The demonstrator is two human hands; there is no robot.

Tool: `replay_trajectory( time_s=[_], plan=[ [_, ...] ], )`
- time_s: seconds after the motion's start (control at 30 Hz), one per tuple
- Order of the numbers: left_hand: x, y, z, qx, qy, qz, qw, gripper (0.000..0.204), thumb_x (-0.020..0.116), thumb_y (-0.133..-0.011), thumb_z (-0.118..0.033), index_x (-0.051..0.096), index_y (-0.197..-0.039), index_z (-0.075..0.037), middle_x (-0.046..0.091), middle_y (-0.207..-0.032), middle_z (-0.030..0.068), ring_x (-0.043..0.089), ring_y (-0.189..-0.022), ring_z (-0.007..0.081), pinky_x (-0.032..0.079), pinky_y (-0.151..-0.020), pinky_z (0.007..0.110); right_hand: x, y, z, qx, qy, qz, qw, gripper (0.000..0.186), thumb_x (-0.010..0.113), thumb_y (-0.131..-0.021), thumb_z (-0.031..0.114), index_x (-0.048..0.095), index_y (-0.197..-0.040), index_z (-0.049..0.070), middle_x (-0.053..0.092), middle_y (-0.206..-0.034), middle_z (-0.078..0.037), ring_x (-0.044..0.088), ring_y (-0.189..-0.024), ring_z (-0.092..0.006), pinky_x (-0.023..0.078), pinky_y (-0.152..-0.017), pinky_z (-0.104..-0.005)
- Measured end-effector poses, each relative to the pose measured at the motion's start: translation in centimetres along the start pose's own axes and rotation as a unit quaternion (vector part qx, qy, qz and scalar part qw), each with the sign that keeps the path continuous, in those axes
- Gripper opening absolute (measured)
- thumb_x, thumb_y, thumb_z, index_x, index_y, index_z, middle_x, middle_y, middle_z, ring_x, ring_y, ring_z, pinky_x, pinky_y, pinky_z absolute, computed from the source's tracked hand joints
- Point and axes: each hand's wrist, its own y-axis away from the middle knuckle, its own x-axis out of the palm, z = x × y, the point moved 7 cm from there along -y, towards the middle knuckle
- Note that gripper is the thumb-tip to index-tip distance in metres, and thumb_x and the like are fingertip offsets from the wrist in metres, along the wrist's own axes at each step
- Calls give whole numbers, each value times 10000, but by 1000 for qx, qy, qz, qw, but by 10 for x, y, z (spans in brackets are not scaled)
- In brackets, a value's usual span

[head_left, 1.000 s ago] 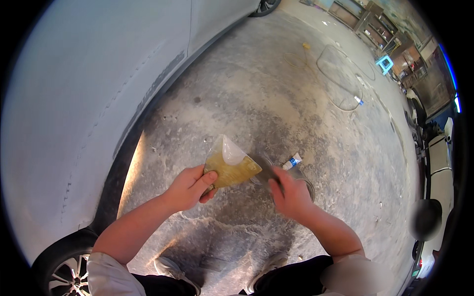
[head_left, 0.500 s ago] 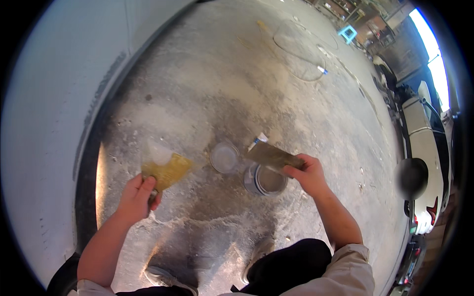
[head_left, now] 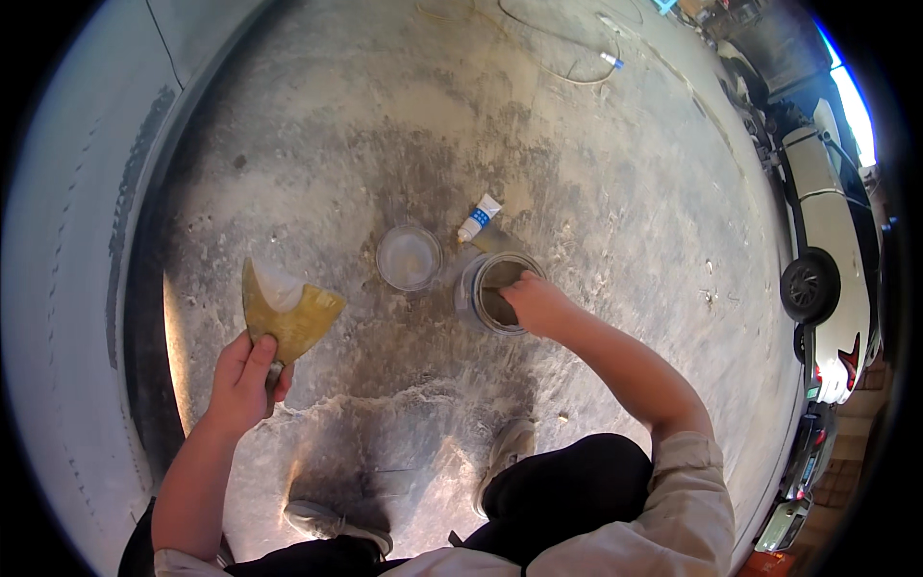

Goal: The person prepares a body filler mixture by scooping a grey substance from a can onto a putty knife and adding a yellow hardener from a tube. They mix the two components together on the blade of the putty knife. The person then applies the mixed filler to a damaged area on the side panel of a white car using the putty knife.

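- A dusty concrete floor (head_left: 596, 192) is seen beside a pale car panel (head_left: 67, 288); a lid (head_left: 409, 257) and small tube (head_left: 478, 218) lie near an open tin (head_left: 495, 291);
- The left hand (head_left: 245, 380) is closed around a yellowed spreader (head_left: 286, 310);
- The right hand (head_left: 538, 303) is dipped into the tin, fingers bunched; its grip cannot be told;
- The tin could be tipped by a sideways pull; filler could drip from the tilted spreader.

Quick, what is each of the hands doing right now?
Left hand: closed, holding a yellowish spreader board.
Right hand: reaching into the open can; its grip cannot be told.
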Motion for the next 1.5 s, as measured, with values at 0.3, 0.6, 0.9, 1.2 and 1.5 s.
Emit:
replay_trajectory(
  time_s=[0.3,0.6,0.9,1.2,1.5],
  plan=[
    [11,-4,1,7,1,-23,1000,411,449,-1007,-448,531,-1028,-47,566,-656,50,485,-468,100,389,-430,227,29,-19,-44,-11,-141,160,977,242,572,-821,181,638,-918,-31,650,-920,-241,618,-925,-407,498,-804,-466],
    [10,-6,1,-6,-3,8,1000,412,466,-1007,-425,522,-1100,-27,566,-725,62,488,-525,101,404,-478,229,-26,41,-7,39,-113,0,993,248,575,-859,115,660,-1087,70,647,-894,-164,594,-934,-354,503,-802,-447],
    [8,-8,1,-13,10,7,1000,399,460,-1012,-414,525,-1103,-31,564,-718,61,484,-525,99,400,-481,228,-32,92,19,41,-175,-41,983,335,593,-834,37,635,-1160,99,669,-962,-90,583,-998,-294,506,-860,-393],
    [1,-3,-5,-35,23,-14,999,376,470,-1011,-399,526,-1068,-32,559,-716,61,481,-533,107,398,-492,236,-107,119,16,59,-300,-224,926,284,653,-829,-18,650,-1104,50,675,-872,-105,643,-753,-210,521,-700,-300],
    [1,12,-101,113,24,23,993,344,447,-1026,-352,551,-987,-26,579,-697,33,510,-550,94,418,-512,248,-255,88,67,17,-488,-433,758,318,679,-836,-24,483,-1085,1,639,-849,-56,597,-786,-81,496,-722,-243]
  ],
)
